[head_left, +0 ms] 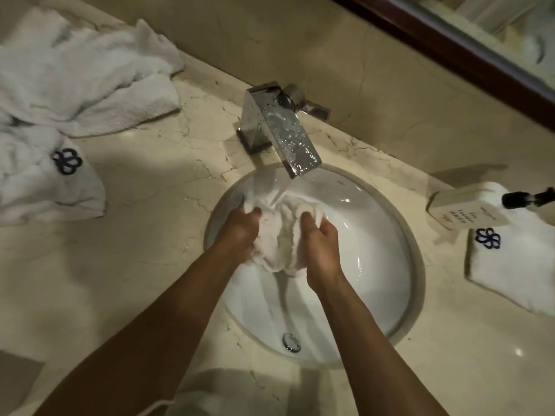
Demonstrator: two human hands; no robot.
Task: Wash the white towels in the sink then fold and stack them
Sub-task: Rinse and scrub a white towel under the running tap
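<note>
A wet white towel (280, 235) is bunched up over the round white sink (381, 235), under water running from the chrome faucet (282, 130). My left hand (240, 232) grips the towel's left side. My right hand (321, 247) grips its right side, thumb on top. Loose white towels (78, 73) lie crumpled on the counter at the far left, one with a dark flower logo (66, 161). A folded white towel (516, 265) with the same logo lies to the right of the sink.
A white pump bottle (468, 210) lies on the folded towel at right. The marble counter (144, 205) surrounds the sink. A mirror with a dark frame (450, 46) runs along the upper right. Another white cloth (234, 394) shows at the bottom edge.
</note>
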